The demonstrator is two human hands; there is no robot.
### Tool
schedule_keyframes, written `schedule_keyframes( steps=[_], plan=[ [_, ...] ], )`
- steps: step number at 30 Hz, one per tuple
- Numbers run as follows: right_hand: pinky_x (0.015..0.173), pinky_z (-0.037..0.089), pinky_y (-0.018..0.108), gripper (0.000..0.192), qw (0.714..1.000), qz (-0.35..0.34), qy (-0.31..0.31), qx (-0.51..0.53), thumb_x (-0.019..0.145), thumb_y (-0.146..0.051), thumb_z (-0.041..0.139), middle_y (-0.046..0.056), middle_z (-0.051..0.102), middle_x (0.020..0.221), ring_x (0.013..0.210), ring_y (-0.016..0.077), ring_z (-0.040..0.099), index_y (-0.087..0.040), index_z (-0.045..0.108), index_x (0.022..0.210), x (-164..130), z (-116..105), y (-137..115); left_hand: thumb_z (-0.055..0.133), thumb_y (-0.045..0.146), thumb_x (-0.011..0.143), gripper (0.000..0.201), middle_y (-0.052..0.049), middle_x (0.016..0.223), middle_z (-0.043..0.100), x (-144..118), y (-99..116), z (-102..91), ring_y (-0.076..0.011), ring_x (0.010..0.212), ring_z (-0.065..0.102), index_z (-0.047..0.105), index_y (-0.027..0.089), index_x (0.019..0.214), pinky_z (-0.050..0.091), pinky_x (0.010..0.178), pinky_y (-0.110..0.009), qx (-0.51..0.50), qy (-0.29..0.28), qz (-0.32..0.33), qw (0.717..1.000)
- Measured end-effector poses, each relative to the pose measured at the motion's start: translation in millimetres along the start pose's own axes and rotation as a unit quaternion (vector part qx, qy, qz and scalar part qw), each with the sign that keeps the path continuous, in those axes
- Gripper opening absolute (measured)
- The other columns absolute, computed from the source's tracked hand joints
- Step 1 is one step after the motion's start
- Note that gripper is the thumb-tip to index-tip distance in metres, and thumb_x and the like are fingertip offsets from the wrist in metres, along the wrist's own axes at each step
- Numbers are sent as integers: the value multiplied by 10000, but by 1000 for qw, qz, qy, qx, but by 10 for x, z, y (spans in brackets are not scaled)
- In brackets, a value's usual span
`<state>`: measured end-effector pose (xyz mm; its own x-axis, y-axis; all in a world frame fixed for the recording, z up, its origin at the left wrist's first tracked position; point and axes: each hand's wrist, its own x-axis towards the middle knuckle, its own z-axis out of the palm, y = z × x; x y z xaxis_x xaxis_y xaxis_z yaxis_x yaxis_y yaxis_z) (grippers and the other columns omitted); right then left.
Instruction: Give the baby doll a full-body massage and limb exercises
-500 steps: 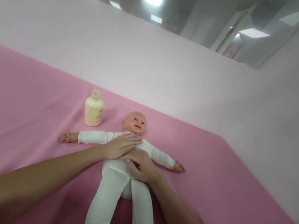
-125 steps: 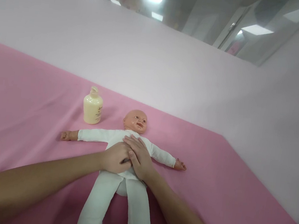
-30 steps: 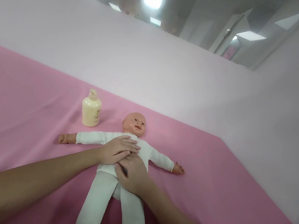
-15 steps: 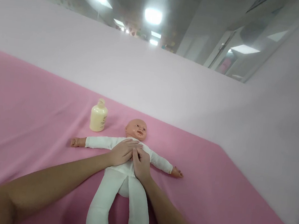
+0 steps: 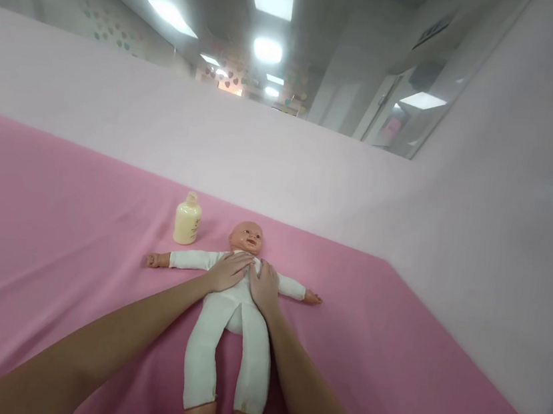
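Observation:
A baby doll (image 5: 237, 320) in a white suit lies on its back, its head toward the wall and its arms stretched out sideways. My left hand (image 5: 229, 271) rests flat on the doll's chest, fingers extended up toward its neck. On the other side of the chest lies my right hand (image 5: 264, 282), its fingers laid along the doll near the shoulder. Neither hand holds anything. The hands are close together, with a narrow strip of white cloth between them. Their palms are hidden against the doll.
A pale yellow pump bottle (image 5: 187, 221) stands beyond the doll's outstretched arm, on the left. Pink cloth (image 5: 79, 210) covers the surface, with soft folds at left. A white wall (image 5: 287, 161) runs behind it and round the right side, below glass (image 5: 316, 44) with ceiling lights.
My right hand has shifted from beside and partly under my left fingers to the doll's right-hand chest area, fingers now laid out. The view has tilted up, showing the doll's lower legs.

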<state>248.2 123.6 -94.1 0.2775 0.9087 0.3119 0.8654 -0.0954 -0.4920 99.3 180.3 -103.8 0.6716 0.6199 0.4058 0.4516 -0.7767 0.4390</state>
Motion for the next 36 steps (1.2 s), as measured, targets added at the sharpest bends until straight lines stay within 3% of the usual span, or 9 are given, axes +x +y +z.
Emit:
schedule_keyframes(
  steps=[6,9,14,20,24,28,30,33,36],
  plan=[
    [1187,198,468,595,997,55,-18,-49,1000,-456,317,169,476,1488,1454,343,307,-72,457,1433,-16,-26,162,290,457,1008,499,-44,1585,366,-117,-81,10,-293,1481,273,453,303,1453,270,1165,-540,18,1,-78,997],
    [1193,185,479,593,996,67,-12,-60,1002,-447,297,169,450,1509,1458,350,295,-74,465,1431,-43,-56,260,254,518,1003,586,-82,1591,347,-286,-169,-43,-289,1464,317,361,251,1514,292,1162,-503,50,5,-147,988],
    [1199,140,472,554,993,80,15,-80,999,-396,275,178,435,1514,1479,336,253,-91,500,1403,-132,-142,358,240,450,1003,613,-135,1571,370,-596,-262,-138,-295,1481,274,376,124,1505,196,1203,-480,92,22,-199,975],
    [1161,42,591,513,984,109,85,-114,968,-384,312,194,395,1530,1479,396,178,-106,594,1295,-269,-321,582,371,402,962,542,-101,1601,325,-747,-287,-190,-383,1507,125,474,203,1456,74,1200,-580,147,108,-291,939],
    [1122,116,631,564,965,211,154,20,892,-477,463,264,319,1536,1447,434,183,-98,551,1300,-300,-447,778,416,377,947,602,-236,1630,128,-819,-330,-277,-443,1501,33,406,81,1471,103,1177,-615,116,216,-383,891],
    [1140,102,633,741,945,237,191,117,780,-475,605,313,235,1548,1434,464,190,-48,443,1364,-285,-514,869,486,352,910,685,-303,1615,-3,-839,-321,-404,-452,1498,-33,304,27,1485,153,1165,-617,36,286,-417,862],
    [1159,164,586,793,934,233,204,177,756,-449,622,300,211,1557,1432,426,247,-59,383,1404,-264,-530,886,523,327,883,697,-279,1624,-12,-832,-302,-470,-441,1501,-42,294,65,1487,132,1164,-635,0,317,-431,845],
    [1143,321,466,848,902,227,224,292,763,-424,599,241,230,1561,1393,315,388,-136,238,1475,-219,-529,904,552,272,848,724,-257,1625,-5,-839,-298,-558,-422,1506,-3,264,100,1489,109,1170,-642,-80,383,-464,795],
    [1048,460,421,794,852,220,220,421,808,-425,533,191,388,1485,1275,242,539,-212,162,1476,-172,-495,914,570,250,820,798,-254,1608,-59,-885,-344,-619,-389,1498,123,170,129,1500,222,1173,-587,-230,446,-430,751]
  ],
)
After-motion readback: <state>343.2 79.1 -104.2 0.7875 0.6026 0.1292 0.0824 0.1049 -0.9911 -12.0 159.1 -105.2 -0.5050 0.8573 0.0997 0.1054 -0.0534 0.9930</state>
